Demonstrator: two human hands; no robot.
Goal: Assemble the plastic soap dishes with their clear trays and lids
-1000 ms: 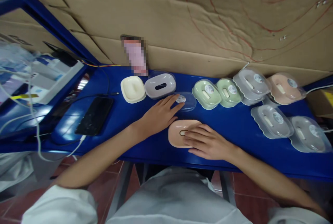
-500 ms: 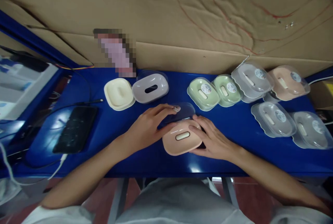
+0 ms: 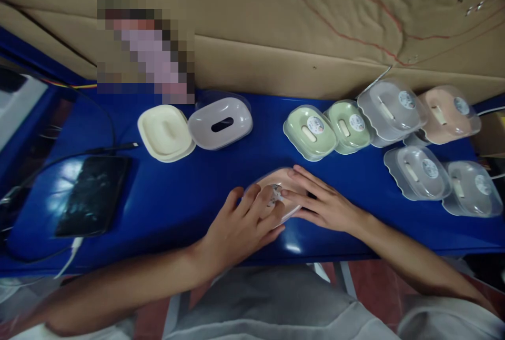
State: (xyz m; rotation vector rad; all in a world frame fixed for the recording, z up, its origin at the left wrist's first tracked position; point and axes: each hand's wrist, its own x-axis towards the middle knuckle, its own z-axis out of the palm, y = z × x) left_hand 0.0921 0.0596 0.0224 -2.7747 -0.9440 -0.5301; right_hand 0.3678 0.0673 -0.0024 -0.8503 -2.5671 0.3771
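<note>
Near the table's front edge is a peach soap dish [image 3: 281, 176] under a clear plastic lid [image 3: 252, 186] with a round sticker [image 3: 275, 196]. My left hand [image 3: 246, 224] is curled over the lid from the front left, fingers across its top. From the right, my right hand [image 3: 325, 198] grips the dish's side, a fingertip beside the sticker. Both hands hide much of the dish, including its white centre piece. Further back on the left lie a cream dish part [image 3: 168, 135] and a grey-lilac dish [image 3: 221, 123] with an oval slot, a clear lid behind it.
Lidded green soap dishes [image 3: 310, 132] stand at the back right, with grey ones [image 3: 416, 171] and a peach one [image 3: 447, 113] beyond. A black device [image 3: 92, 195] with a white cable [image 3: 73, 253] lies left. Cardboard [image 3: 252, 24] backs the blue table [image 3: 158, 213].
The clear lid, which was behind the peach dish, now lies over it. My left hand has come forward onto the lid, while my right hand still holds the dish's right side. The view has shifted.
</note>
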